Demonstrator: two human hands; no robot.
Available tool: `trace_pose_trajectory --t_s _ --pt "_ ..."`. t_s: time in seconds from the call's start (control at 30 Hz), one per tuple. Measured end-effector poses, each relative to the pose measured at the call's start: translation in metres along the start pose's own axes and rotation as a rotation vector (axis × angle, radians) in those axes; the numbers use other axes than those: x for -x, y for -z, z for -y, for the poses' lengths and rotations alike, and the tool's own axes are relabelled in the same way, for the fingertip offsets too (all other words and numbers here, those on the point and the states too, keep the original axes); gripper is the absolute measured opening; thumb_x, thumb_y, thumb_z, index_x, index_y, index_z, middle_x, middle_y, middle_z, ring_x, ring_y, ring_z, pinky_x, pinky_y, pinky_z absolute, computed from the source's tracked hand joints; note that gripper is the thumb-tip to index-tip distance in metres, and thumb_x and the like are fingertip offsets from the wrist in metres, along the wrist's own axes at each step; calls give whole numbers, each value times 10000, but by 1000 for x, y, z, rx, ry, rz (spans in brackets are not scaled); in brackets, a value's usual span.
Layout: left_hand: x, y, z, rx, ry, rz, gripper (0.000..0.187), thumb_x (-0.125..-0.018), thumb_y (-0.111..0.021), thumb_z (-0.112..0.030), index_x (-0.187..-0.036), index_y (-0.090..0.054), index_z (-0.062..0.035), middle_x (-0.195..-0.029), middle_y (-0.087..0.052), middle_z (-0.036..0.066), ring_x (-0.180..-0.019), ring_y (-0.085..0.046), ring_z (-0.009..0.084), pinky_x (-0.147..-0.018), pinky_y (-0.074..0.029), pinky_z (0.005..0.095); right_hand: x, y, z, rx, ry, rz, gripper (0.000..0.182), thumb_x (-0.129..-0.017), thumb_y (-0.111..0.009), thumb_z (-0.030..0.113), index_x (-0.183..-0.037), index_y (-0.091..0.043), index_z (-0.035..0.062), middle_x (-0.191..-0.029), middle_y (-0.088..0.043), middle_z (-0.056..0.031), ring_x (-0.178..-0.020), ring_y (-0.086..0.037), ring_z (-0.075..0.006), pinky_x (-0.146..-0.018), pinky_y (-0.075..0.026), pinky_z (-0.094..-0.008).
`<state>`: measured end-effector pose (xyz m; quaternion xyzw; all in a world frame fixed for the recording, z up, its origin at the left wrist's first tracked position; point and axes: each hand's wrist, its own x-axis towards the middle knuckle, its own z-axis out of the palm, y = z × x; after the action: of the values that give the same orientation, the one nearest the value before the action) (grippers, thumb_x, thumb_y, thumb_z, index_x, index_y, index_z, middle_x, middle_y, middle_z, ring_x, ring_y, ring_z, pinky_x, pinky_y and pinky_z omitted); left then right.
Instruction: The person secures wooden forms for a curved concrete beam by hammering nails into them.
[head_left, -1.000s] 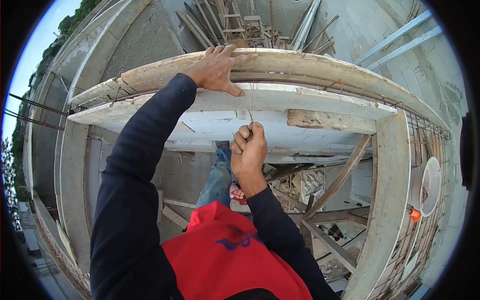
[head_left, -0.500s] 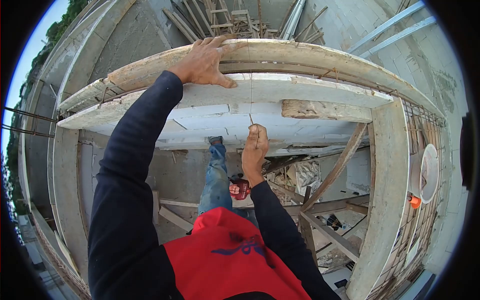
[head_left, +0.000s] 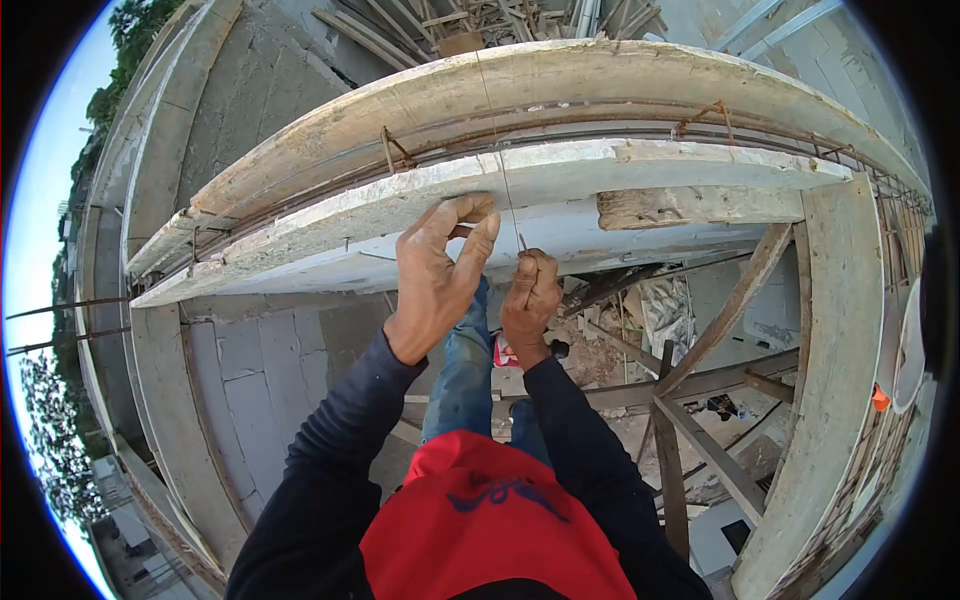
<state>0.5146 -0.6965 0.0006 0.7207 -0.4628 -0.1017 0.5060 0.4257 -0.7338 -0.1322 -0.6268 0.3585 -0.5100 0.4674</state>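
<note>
A thin wire runs over the two wooden form boards and down to my right hand. That hand is closed, its thumb and fingers pinching the wire's lower end, where a short thin piece sticks up. To its left, my left hand is curled, with thumb and index tips brought close together in a pinch beside the wire. Whether anything lies between those tips is too small to see. Just above them is the near form board; beyond it stands the far form board.
Rusty rebar lies between the boards. A short timber block sits against the near board. Diagonal braces and a wide plank stand at right, near a white bucket. Far below are rubble and a floor; scrap wood lies beyond.
My left hand has left the top of the boards and come down beside the wire, its spread fingers now curled. My right hand still pinches the wire. The view has shifted.
</note>
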Motion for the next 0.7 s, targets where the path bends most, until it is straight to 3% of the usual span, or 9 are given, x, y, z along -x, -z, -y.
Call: trace_pose_trajectory --t_s 0.03,0.13,0.17,0.27,0.33,0.4,0.5,0.53,0.7 --pt "5 -13 8 125 207 3 325 -934 -601 -246 -1115 -620 23 -930 -686 118 -861 -654 177 -751 -550 318 5 0 5 -38 -35 -21 325 -1014 -419 287 -922 -523 -7 -651 -473 -46 -546 -433 -146 -522 -391 -312" --pt "8 -37 16 349 271 7 335 -953 -568 -257 -1099 -620 40 -934 -684 118 -831 -659 173 -758 -555 312 10 -1 19 -118 -157 -93 274 -1008 -424 239 -923 -519 -3 -766 -570 -80 -561 -466 -132 -511 -409 -301" --pt "10 -37 11 390 288 3 313 -961 -550 -249 -1070 -624 35 -912 -681 130 -836 -663 188 -788 -555 320 18 -4 11 -363 -438 -117 275 -1010 -408 235 -924 -503 -8 -794 -547 -55 -580 -437 -104 -528 -397 -283" --pt "17 -43 11 446 309 -47 314 -965 -545 -254 -1063 -613 36 -869 -679 131 -843 -666 202 -795 -554 330 7 -2 24 -613 -784 -123 250 -994 -418 193 -872 -510 -6 -728 -509 -28 -580 -424 -100 -543 -399 -288" --pt "25 -49 23 433 275 -19 340 -969 -534 -280 -1070 -593 39 -888 -671 139 -839 -669 222 -796 -554 328 2 -11 12 -521 -775 -127 239 -974 -430 170 -841 -514 -9 -705 -520 -49 -579 -449 -127 -554 -410 -307" --pt "32 -52 37 636 491 -130 381 -975 -518 -312 -1100 -571 44 -943 -662 144 -874 -665 234 -814 -547 334 -2 -20 4 -442 -773 -130 229 -954 -441 148 -810 -518 -12 -681 -531 -69 -579 -474 -155 -565 -422 -327" --pt "28 -50 65 509 727 -3 373 -975 -506 -281 -1142 -550 49 -1074 -625 157 -1018 -607 238 -916 -500 342 -8 -33 -1 -387 -712 -175 235 -908 -487 162 -791 -534 -36 -691 -578 -207 -641 -581 -321 -632 -452 -411" --pt "21 -52 75 560 824 50 361 -972 -508 -259 -1158 -544 48 -1113 -611 160 -1058 -583 236 -948 -482 343 -9 -35 -4 -406 -714 -199 235 -908 -487 162 -791 -534 -36 -691 -578 -207 -641 -581 -321 -632 -452 -411" --pt "-6 -60 105 733 897 19 208 -923 -566 -109 -1088 -598 13 -1003 -619 108 -892 -596 199 -825 -513 324 -22 -37 -2 -276 -659 -183 246 -904 -482 174 -795 -545 -38 -701 -593 -234 -674 -600 -374 -634 -465 -429"
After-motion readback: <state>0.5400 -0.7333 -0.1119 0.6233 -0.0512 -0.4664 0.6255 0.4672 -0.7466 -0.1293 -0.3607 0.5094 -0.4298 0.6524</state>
